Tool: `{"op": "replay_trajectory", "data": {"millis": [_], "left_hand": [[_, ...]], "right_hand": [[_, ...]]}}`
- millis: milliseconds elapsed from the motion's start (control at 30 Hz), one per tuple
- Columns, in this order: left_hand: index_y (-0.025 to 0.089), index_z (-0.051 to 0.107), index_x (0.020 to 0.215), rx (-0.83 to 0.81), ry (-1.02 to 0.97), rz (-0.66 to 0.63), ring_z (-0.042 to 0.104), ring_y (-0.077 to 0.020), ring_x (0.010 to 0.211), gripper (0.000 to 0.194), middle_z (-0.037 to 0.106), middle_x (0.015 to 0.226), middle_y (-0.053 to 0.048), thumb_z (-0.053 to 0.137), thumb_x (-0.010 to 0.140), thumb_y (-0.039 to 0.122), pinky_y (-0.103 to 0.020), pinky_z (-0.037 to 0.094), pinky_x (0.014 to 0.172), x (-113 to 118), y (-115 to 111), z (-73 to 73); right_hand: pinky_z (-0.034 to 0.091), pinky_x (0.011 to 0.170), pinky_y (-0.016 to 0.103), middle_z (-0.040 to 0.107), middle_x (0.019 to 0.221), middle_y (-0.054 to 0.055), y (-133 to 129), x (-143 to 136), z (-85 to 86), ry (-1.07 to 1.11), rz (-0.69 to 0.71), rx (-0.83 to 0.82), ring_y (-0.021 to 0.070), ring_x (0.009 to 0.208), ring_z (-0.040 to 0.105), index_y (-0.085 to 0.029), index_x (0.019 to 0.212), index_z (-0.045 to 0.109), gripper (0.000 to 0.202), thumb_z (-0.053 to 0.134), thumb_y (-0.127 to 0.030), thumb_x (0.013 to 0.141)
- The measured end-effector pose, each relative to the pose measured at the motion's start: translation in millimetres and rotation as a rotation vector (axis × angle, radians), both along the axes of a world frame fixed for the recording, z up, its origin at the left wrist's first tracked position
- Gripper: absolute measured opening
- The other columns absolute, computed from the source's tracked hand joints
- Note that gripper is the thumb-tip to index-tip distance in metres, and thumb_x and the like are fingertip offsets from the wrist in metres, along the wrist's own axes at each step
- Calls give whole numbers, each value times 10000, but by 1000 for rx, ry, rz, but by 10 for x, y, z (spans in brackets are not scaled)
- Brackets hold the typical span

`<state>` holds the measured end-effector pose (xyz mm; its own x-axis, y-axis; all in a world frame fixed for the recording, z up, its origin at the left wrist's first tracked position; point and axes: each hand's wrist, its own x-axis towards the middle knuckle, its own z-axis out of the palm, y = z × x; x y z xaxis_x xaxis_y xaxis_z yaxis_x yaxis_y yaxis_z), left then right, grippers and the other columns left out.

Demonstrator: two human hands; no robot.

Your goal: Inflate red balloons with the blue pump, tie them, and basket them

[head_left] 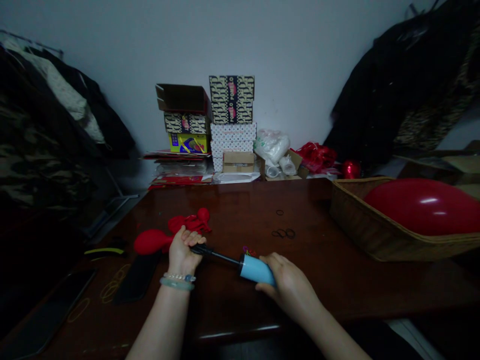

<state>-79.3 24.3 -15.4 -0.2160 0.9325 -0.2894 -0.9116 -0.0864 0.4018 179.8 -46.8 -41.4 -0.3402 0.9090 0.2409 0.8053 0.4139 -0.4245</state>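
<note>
My left hand [185, 250], with a beaded bracelet and a bangle at the wrist, is closed around the black nozzle end of a balloon pump and the neck of a red balloon [150, 242]. The balloon is slightly filled and points left. My right hand [287, 277] grips the light-blue barrel of the balloon pump [256, 270]. A thin black rod [225, 257] shows between the barrel and my left hand. Just behind my left hand lies a small heap of limp red balloons [191, 222]. The balloon's mouth is hidden in my fingers.
A wicker basket [360, 235] with a large inflated red balloon [423, 206] stands at the right. Black bands [284, 233] lie mid-table. Two dark flat slabs [138, 277], yellowish rubber bands [112, 287] and a yellow-green strip [104, 251] lie left. Stacked boxes [232, 100] stand behind.
</note>
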Motion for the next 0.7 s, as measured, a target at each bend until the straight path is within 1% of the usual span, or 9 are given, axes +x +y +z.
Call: {"op": "replay_trajectory", "data": {"millis": [100, 233, 333, 433, 567, 700], "left_hand": [[193, 265, 540, 1, -6, 1, 300, -52, 300, 437, 277, 365, 81, 406, 953, 168, -211, 287, 410, 120, -7, -23], [196, 261, 545, -4, 1, -79, 290, -52, 311, 437, 265, 385, 84, 456, 936, 191, -211, 276, 407, 351, -27, -78], [197, 261, 548, -16, 17, -120, 279, -51, 319, 436, 260, 399, 83, 481, 925, 208, -211, 271, 406, 513, -59, -124], [195, 271, 550, -30, 44, -137, 268, -51, 324, 434, 250, 406, 85, 508, 912, 227, -214, 273, 408, 623, -89, -152], [195, 269, 549, -39, 53, -110, 257, -52, 324, 439, 236, 403, 86, 510, 913, 240, -215, 266, 407, 636, -93, -149], [197, 266, 548, -35, 16, -99, 267, -54, 318, 430, 249, 398, 81, 489, 915, 207, -216, 265, 402, 486, -53, -123]], "right_hand": [[512, 883, 414, 648, 1043, 106, -24, -56, -93, -10, -67, 58, 283, 969, 615, -156, 1146, 602, 514, 819, -190, 681], [520, 873, 414, 650, 1025, 105, -97, -169, -220, 10, -86, 106, 281, 942, 618, -160, 1106, 611, 528, 845, -179, 633], [529, 857, 409, 653, 1009, 101, -128, -220, -260, 16, -97, 113, 282, 934, 627, -172, 1092, 613, 529, 853, -198, 621], [540, 834, 407, 655, 992, 96, -127, -233, -264, 1, -104, 96, 277, 909, 641, -178, 1073, 616, 508, 851, -208, 624], [544, 833, 402, 660, 1008, 102, -103, -237, -234, 1, -86, 85, 273, 920, 647, -176, 1099, 613, 516, 840, -195, 637], [535, 851, 400, 654, 1031, 114, -88, -236, -149, 25, -43, 44, 274, 943, 639, -149, 1126, 610, 516, 828, -204, 661]]}}
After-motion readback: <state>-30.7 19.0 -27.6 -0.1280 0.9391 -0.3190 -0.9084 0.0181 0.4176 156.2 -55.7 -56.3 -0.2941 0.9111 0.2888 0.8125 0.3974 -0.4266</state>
